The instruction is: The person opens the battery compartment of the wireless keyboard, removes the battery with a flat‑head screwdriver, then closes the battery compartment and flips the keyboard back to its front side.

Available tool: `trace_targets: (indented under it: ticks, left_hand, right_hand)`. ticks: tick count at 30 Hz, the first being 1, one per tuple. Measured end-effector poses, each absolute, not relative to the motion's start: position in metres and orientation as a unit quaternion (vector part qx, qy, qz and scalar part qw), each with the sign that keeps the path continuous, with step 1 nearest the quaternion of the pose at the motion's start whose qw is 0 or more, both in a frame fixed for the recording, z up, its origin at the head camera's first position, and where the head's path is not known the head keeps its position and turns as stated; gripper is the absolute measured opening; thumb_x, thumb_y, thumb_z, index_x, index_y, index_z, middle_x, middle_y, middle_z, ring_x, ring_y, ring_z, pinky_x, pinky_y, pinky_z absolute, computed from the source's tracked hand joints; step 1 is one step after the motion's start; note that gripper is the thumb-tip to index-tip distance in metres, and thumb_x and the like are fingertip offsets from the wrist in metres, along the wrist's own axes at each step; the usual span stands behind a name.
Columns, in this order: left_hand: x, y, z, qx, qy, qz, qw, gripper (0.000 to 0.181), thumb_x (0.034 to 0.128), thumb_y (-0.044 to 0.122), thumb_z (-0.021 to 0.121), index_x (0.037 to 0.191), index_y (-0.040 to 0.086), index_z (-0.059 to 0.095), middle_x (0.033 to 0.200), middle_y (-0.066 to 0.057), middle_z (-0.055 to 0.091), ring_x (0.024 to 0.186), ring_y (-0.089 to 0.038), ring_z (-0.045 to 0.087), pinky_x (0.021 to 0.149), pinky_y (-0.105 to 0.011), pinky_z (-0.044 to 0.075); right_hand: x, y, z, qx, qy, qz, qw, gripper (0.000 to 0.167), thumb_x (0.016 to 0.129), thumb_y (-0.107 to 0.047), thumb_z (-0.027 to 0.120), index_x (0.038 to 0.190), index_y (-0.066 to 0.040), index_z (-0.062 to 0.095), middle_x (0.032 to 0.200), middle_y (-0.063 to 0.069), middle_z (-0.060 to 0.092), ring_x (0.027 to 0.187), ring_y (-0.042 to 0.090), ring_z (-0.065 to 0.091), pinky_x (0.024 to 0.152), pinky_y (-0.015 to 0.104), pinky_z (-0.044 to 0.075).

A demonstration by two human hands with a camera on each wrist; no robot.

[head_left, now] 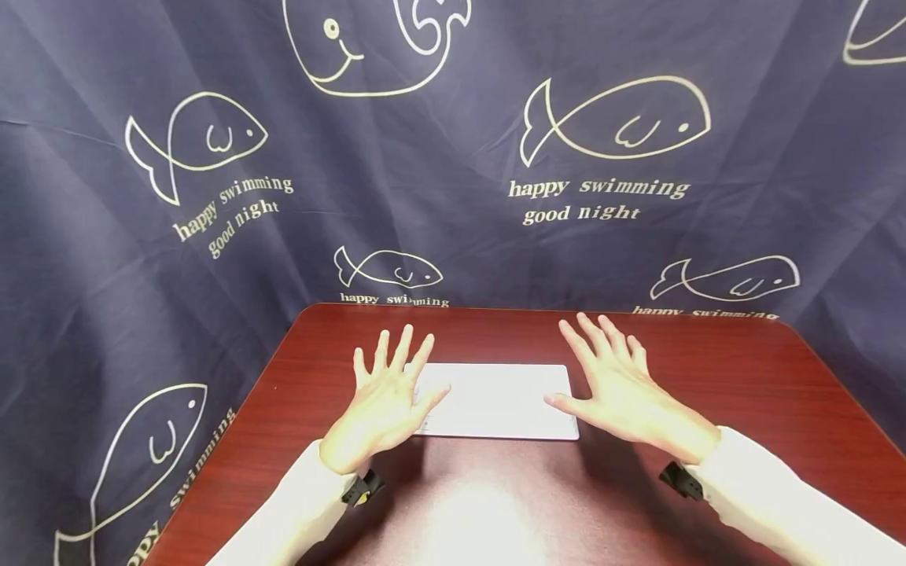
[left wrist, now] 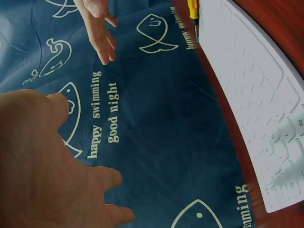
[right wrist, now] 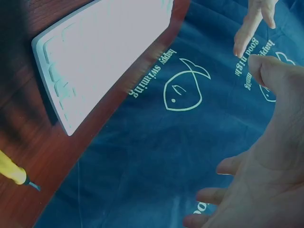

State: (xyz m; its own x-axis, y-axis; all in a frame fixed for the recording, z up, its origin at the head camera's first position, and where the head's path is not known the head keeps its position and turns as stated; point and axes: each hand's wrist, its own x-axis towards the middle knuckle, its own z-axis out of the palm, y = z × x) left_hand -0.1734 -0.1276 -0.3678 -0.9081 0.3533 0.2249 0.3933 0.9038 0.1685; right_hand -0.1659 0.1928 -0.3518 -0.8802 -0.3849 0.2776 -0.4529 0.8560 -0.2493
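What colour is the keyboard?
The keyboard is white; the left wrist view shows it best.

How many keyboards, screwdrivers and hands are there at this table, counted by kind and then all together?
Keyboard: 1
Yellow-handled screwdriver: 1
Left hand and right hand: 2
Total: 4

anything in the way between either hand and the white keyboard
Nothing visible: the left hand and right hand hover near opposite ends of the white keyboard, apart from it in the wrist views. A yellow-handled tool lies on the table past the keyboard's right end, not between.
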Motion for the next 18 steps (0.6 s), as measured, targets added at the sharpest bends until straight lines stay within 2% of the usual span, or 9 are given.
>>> trace_targets:
  ticks: [12, 18]
  left_hand:
    - [-0.181, -0.130, -0.386, -0.185, -0.973, -0.114, 0.082, 0.076, 0.0905, 0.068, 0.029, 0.151, 0.024, 0.023, 0.156, -0.007, 0.015, 0.140, -0.037, 0.009, 0.100, -0.067, 0.000]
    - [-0.184, -0.131, -0.400, -0.174, -0.976, -0.115, 0.064, 0.075, 0.0911, 0.066, 0.033, 0.151, 0.022, 0.024, 0.156, -0.008, 0.017, 0.140, -0.037, 0.009, 0.100, -0.067, 0.000]
  right_hand:
    - [-0.177, 0.181, -0.373, 0.224, -0.958, 0.166, 0.070, 0.099, 0.077, -0.062, 0.065, 0.150, -0.009, 0.024, 0.152, 0.018, 0.018, 0.137, 0.042, 0.008, 0.098, 0.067, 0.008]
    - [-0.182, 0.178, -0.387, 0.224, -0.958, 0.167, 0.061, 0.101, 0.074, -0.063, 0.066, 0.150, -0.010, 0.025, 0.152, 0.017, 0.019, 0.137, 0.042, 0.010, 0.098, 0.067, 0.009]
